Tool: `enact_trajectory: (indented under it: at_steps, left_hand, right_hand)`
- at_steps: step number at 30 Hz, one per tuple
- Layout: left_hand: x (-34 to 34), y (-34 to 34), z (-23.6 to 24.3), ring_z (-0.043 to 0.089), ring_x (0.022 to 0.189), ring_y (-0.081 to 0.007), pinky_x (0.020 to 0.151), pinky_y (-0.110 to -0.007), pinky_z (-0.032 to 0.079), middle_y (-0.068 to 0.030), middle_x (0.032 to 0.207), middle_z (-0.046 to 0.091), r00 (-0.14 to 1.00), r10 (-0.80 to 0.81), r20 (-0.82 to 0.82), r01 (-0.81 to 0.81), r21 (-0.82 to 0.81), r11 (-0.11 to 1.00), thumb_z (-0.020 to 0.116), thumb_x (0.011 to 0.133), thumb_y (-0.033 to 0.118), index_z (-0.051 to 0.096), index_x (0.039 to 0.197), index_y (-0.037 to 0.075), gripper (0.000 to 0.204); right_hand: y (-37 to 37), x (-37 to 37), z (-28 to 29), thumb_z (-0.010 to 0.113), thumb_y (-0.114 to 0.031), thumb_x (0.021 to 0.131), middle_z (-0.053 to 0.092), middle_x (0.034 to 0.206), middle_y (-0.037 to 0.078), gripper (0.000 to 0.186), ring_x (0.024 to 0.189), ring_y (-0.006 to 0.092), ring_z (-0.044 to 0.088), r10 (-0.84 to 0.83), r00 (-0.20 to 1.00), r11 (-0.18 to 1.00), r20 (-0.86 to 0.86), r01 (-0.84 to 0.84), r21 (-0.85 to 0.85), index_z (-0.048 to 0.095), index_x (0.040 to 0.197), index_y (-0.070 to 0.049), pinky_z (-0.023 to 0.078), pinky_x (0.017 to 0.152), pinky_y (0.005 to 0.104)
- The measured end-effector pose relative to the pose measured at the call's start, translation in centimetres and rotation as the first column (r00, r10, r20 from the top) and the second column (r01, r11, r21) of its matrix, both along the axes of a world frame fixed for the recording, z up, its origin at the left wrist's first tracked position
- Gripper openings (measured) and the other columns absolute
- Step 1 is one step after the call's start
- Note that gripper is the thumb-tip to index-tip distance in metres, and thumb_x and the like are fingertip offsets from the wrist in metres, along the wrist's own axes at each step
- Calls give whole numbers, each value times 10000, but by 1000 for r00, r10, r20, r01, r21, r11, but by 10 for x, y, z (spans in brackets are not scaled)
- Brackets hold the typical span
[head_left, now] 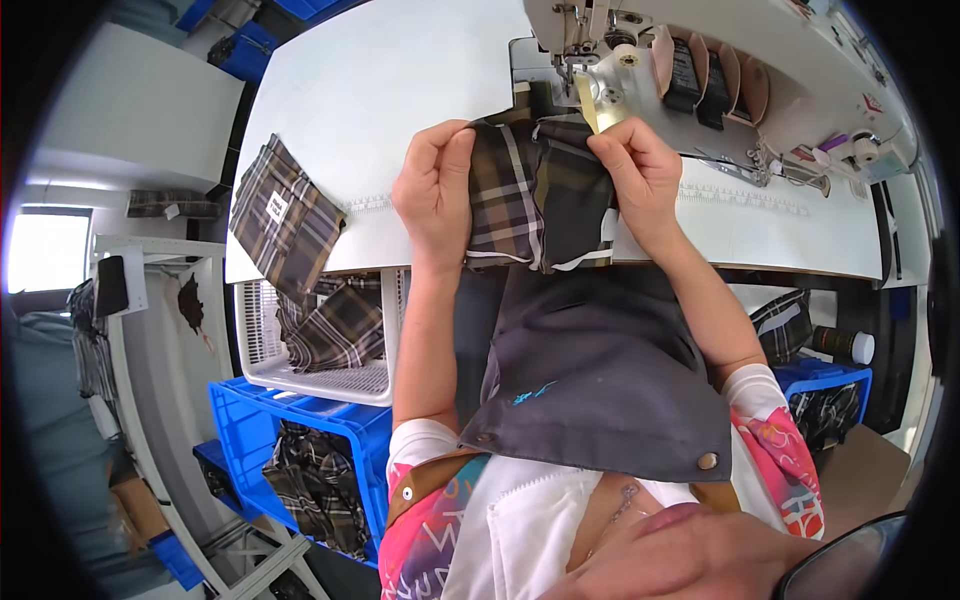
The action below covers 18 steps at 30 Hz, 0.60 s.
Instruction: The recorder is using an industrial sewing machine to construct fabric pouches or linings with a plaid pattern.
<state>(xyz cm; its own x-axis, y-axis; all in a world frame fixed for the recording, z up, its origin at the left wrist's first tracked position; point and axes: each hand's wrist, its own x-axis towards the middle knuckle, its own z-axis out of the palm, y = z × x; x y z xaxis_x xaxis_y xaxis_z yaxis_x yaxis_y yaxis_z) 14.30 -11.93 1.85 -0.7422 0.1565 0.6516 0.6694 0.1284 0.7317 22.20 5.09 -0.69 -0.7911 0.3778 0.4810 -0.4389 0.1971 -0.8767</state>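
A plaid fabric piece [505, 190] in brown, black and white hangs between my two hands, over the table's front edge. My left hand [437, 180] pinches its left upper edge between thumb and fingers. At its upper right corner my right hand [640, 175] is closed on the fabric, beside a pale yellow strip [586, 102] that rises toward the machine. Just beyond the piece stands the head of a sewing machine [580, 40], with its needle area above the fabric's far end. Whether the far end lies under the presser foot I cannot tell.
More plaid pieces [290, 215] lie on the table's left, above a white basket [375, 385] holding others. Blue crates [235, 410] with plaid cloth stand below. Scissors [735, 165] and a pink holder with black packets [700, 80] are at right. A ruler tape [740, 198] runs along the tabletop.
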Motion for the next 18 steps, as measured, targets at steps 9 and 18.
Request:
enact_trajectory:
  at_steps: [9, 18]
  left_hand:
    - [10, 1, 1, 462, 658, -36, 595, -165, 367, 31, 699, 542, 934, -295, 199, 274, 128, 953, 649, 850, 69, 618, 886, 2, 82]
    - [12, -2, 32, 542, 673, -45, 607, -169, 426, -3, 738, 628, 819, -390, 421, 355, 161, 921, 691, 786, 14, 669, 859, -17, 82]
  right_hand:
    - [7, 13, 35, 653, -116, 845, 621, 765, -29, 109, 706, 23, 517, 221, 955, 958, 199, -174, -226, 656, 868, -10, 410, 674, 180]
    - [11, 24, 55, 693, -74, 800, 623, 727, -17, 93, 664, 22, 513, 311, 913, 942, 262, -260, -211, 662, 843, 4, 404, 628, 176]
